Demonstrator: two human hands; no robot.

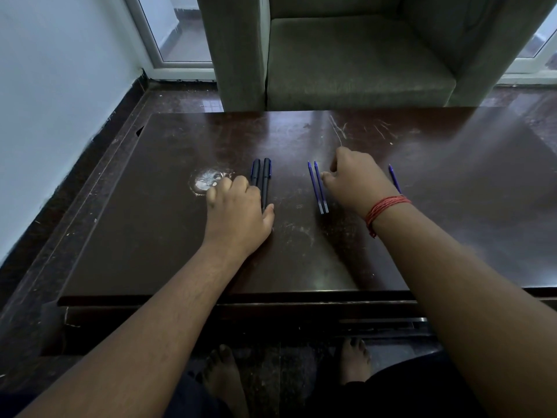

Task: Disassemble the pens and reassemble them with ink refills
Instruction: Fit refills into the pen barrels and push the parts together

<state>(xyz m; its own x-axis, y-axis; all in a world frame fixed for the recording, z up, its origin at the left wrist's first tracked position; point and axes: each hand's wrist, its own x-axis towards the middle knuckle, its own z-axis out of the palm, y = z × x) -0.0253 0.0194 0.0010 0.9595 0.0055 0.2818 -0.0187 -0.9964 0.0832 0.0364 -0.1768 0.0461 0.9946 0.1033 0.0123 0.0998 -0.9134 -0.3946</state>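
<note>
Both hands rest knuckles-up on the dark wooden table [150, 236]: the left hand [238, 206] has its fingers curled under and lies against the near ends of two black pens [261, 179], though whether it grips them cannot be told. The right hand [352, 179], with a red thread band [382, 209] on its wrist, is also curled with its fingertips hidden, so its hold cannot be told. Two blue ink refills [318, 187] lie side by side just left of the right hand, between the hands, a third refill [394, 178] lies just right of its wrist, and a grey armchair [358, 55] stands beyond the table.
</note>
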